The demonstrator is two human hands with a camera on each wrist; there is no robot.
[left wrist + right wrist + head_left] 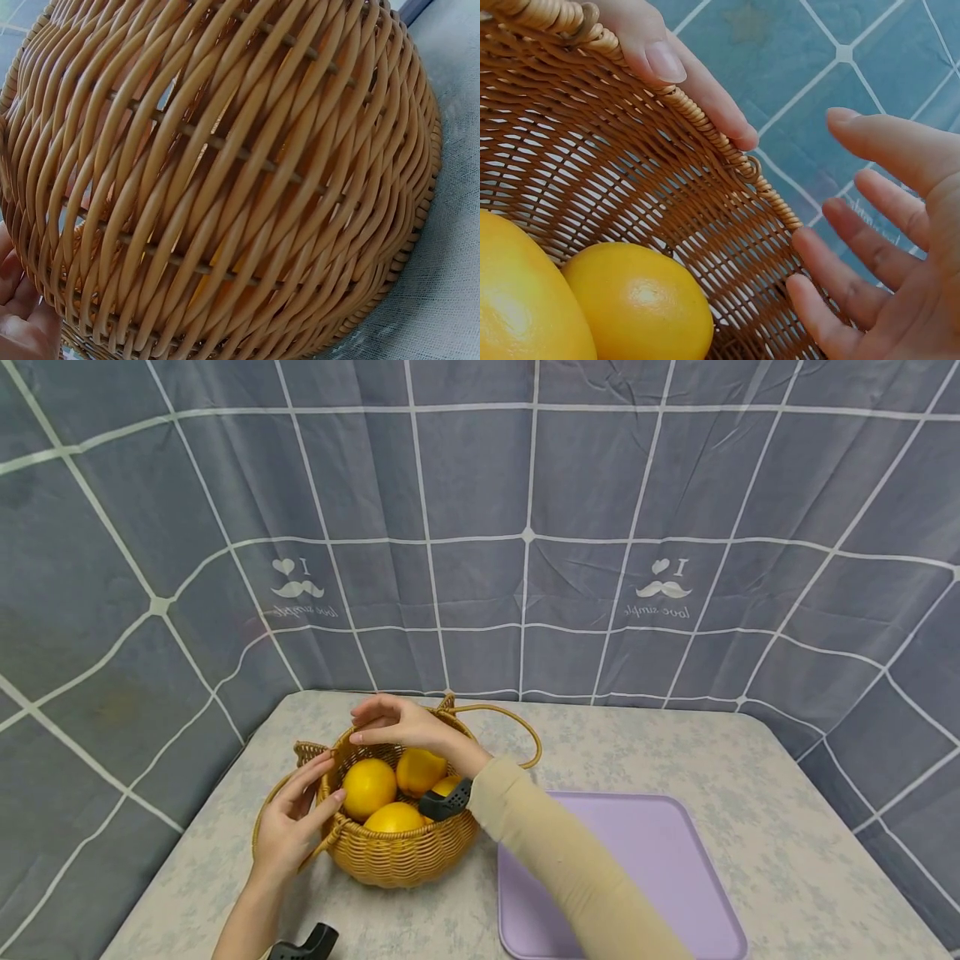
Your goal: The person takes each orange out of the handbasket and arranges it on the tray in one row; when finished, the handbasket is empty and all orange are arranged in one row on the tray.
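A brown wicker basket [401, 864] with cat-ear points stands on the table, holding several yellow-orange oranges [370, 789]. My left hand [288, 831] holds its left rim, thumb over the edge and fingers along the outside. The left wrist view shows mostly woven wall [240, 165], with part of that hand [26, 322] at the lower left. Over the basket's far left side, my right hand [401, 722] has loosely spread fingers and holds nothing. In the right wrist view, this hand [892, 262] is near the rim, beside two oranges [641, 304].
A lilac tray [637, 843] lies right of the basket, partly under my right forearm. One looped basket handle [525, 722] leans out to the right. Grey checked cloth [480, 585] hangs behind the pale patterned table [810, 843].
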